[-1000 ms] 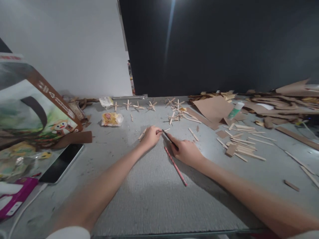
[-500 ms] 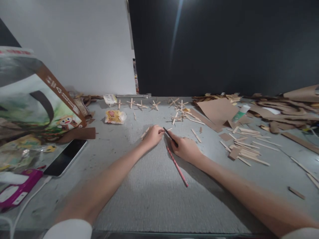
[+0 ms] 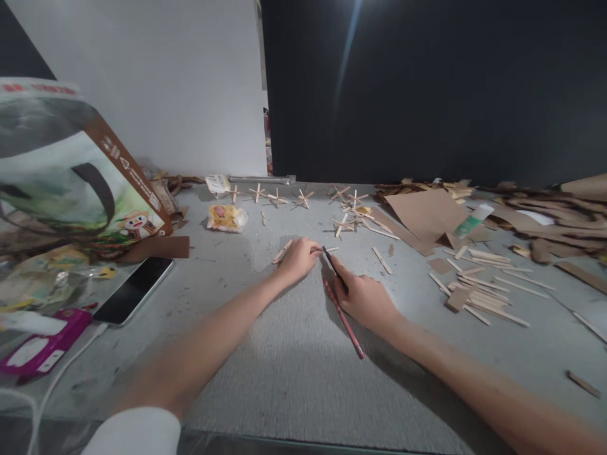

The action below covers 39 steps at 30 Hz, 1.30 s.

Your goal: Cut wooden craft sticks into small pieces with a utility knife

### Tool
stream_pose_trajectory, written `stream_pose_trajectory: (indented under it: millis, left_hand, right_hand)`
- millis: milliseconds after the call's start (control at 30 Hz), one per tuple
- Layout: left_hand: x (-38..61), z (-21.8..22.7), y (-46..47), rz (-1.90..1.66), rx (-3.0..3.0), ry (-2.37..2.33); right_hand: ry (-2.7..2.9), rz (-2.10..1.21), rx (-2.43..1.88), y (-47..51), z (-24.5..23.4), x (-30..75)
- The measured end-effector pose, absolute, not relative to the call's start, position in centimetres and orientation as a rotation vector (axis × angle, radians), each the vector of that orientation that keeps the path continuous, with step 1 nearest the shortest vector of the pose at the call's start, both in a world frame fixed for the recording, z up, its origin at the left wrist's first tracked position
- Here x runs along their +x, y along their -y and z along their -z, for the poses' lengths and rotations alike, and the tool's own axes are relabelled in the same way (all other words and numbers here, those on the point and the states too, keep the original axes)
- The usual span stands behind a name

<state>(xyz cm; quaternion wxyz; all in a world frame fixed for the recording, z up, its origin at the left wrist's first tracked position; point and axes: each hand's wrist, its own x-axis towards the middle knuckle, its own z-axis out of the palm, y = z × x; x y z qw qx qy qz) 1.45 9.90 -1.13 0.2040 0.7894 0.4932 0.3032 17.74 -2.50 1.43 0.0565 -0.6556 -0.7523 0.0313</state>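
Note:
My left hand (image 3: 302, 256) is closed, its fingertips pinching a pale wooden craft stick (image 3: 332, 249) low over the table. The stick's right end shows past the fingers. In my right hand (image 3: 367, 300) is a slim black knife (image 3: 334, 268), its far tip at the stick beside my left fingertips. A pink pencil (image 3: 348, 328) lies just under and left of my right hand. Another craft stick (image 3: 283, 251) rests behind my left hand, and one more loose stick (image 3: 382, 260) lies to the right.
Star-shaped stick pieces (image 3: 304, 199) line the back. A stick pile (image 3: 481, 294), brown cardboard (image 3: 420, 215) and a glue stick (image 3: 474, 221) are on the right. At left are a phone (image 3: 135, 291), a purple device (image 3: 47, 344), a printed bag (image 3: 61, 183) and a small yellow packet (image 3: 226, 218).
The whole view has shifted, moving the scene slightly right. My hands keep the same hold; the right hand and knife have tilted a little and sit slightly nearer me.

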Motion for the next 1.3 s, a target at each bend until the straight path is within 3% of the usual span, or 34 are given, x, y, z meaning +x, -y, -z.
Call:
stream_pose_trajectory:
  millis: [233,767,933,1100,1300]
  left_hand:
    - [1.5,1.3,-10.1,-0.856,2.172,-1.376]
    - [1.7,1.3,-10.2,-0.866,2.155,-1.35]
    - [1.8,1.0,-9.9,-0.875,2.135,-1.362]
    - [1.7,1.0,-9.9,-0.886,2.121,-1.362]
    - [1.4,1.0,-10.0,-0.961,2.094,-1.328]
  right_hand:
    - [2.248,-0.205,-1.953,2.1,-1.9,18.1]
    - [1.809,-0.767,-1.402,0.5,-1.3,19.3]
    - [1.485,-1.071,-1.477,0.1,-1.1,19.7]
    - [1.113,-1.406,-1.265,-0.2,-1.0,20.0]
    - [1.173,-1.137,-1.283,-0.5,-0.5,21.1]
